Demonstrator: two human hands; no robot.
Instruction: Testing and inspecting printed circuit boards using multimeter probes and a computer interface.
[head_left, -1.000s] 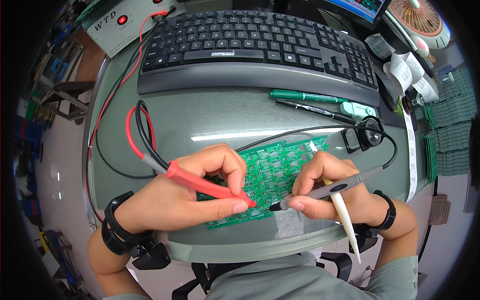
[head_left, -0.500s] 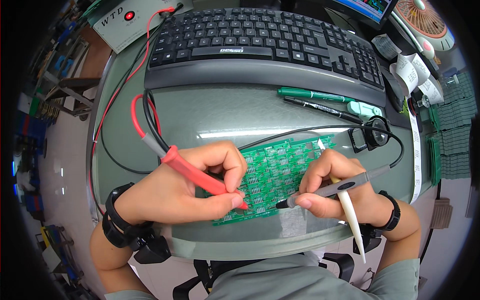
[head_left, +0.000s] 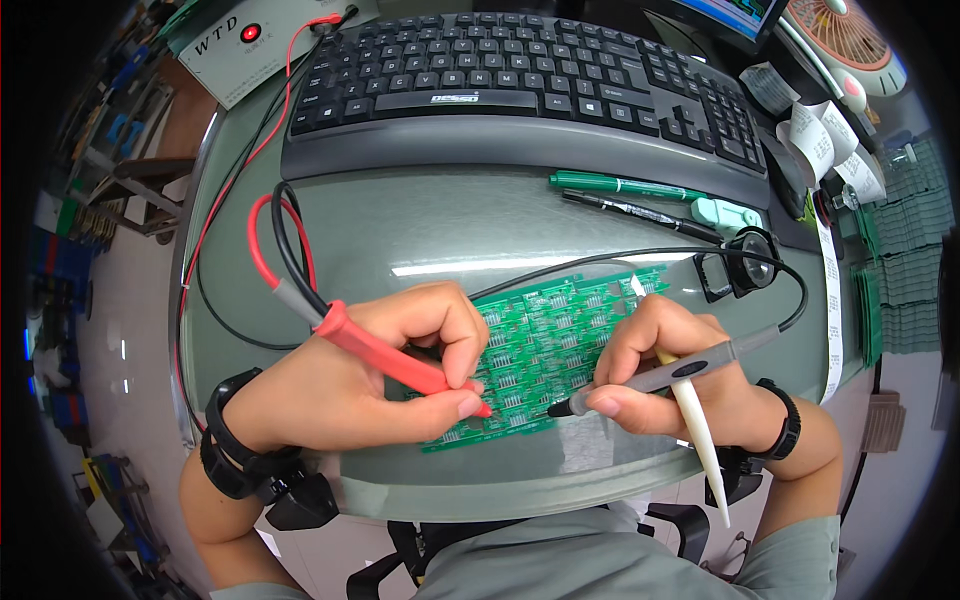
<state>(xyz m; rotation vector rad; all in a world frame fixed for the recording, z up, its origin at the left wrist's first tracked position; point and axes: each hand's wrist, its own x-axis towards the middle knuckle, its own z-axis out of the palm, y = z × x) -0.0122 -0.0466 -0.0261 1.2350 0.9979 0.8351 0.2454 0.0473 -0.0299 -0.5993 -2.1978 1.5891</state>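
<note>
My left hand is closed around a red test probe, its tip down at the near edge of a green circuit board panel. In my right hand a grey test probe with a black tip points at the same near edge, a little right of the red tip. A white pointed stick is also held in the right hand, crossing under the grey probe. Whether either tip touches the board I cannot tell. The panel lies flat on the table, its left and right parts hidden by my hands.
Beyond the board are a black keyboard, a green marker, a black pen and a round magnifier. A grey box with a lit red button stands far left. Probe cables loop over the table; a paper strip hangs at right.
The whole view has shifted very slightly. Both hands keep their grips, and the probe tips stay at about the same place on the board.
</note>
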